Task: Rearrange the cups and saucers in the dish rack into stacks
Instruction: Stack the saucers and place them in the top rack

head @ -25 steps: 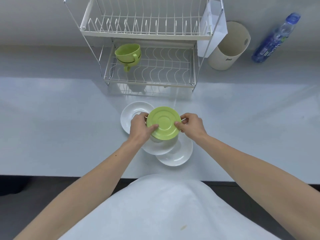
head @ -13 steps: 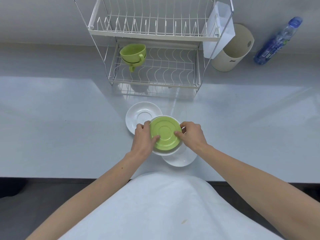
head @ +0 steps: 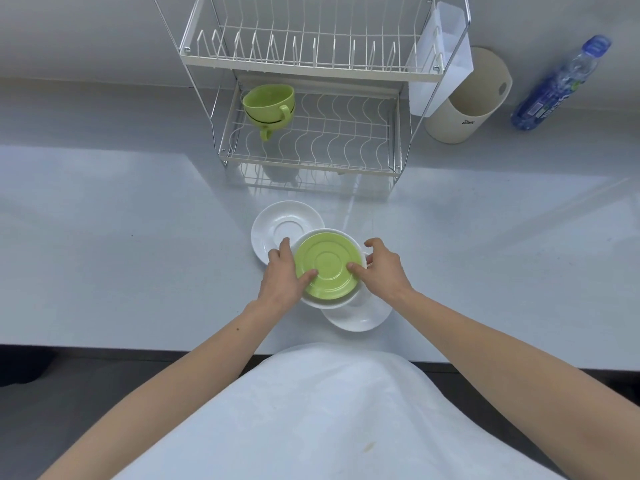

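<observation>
On the lower shelf of the white wire dish rack [head: 311,157], two nested light green ceramic cups [head: 268,103] are seen. On the grey surface [head: 121,237] a flat white round saucer [head: 277,221] is laid. Beside it, the overturned light green saucer [head: 327,270] is pinched at its rim by the left hand [head: 282,275], thumb on top, and on the opposite side by the right hand [head: 384,268]. If one side is released earlier, it may be tilted and slip off the white dish [head: 325,232] below.

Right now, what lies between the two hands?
A green saucer resting on a white saucer, gripped by the left hand and the right hand, as the head view shows.
</observation>
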